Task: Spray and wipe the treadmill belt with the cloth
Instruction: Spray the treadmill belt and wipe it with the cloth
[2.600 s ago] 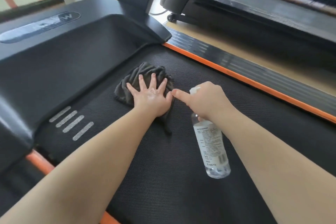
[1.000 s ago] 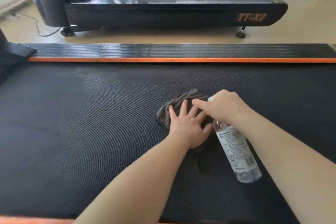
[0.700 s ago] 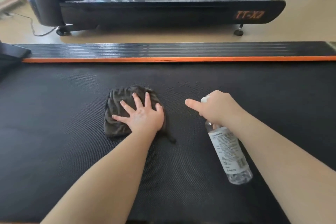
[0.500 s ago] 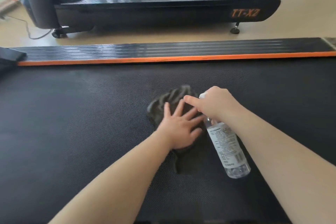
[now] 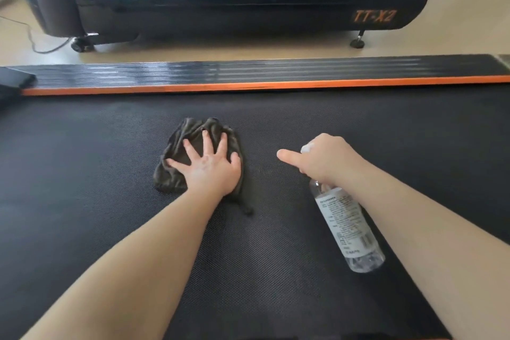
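Left grip (image 5: 211, 171), fingers spread flat, presses the dark cloth (image 5: 176, 143) mid-belt. Bare treadmill belt (image 5: 82, 174) lies wide on both sides, up to the orange edge strip (image 5: 248, 86). Right grip (image 5: 328, 163) clasps a tilted spray bottle (image 5: 347, 223), clear liquid at its lower end.

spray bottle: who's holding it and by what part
The right hand grips the spray bottle at its neck, by the white nozzle. The left hand presses the cloth flat.
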